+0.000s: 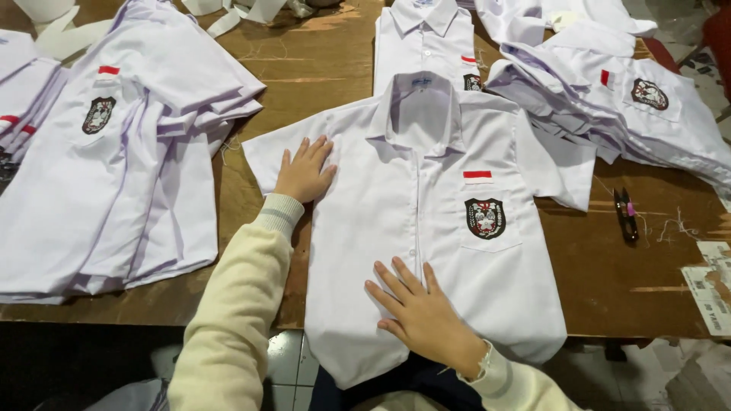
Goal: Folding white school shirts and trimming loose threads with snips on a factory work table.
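Right now I see my left hand (304, 171) flat on the shirt's (426, 228) sleeve, right hand (422, 316) flat near its hem, fingers spread, gripping nothing; shirt lies buttoned on the table (617, 281), one snips (626, 215) beside

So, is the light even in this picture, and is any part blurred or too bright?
Head view: soft, even light; the white shirt under both hands is bright, its folds readable, no harsh glare. Left hand and right hand look sharp; the floor below the table edge is dark.
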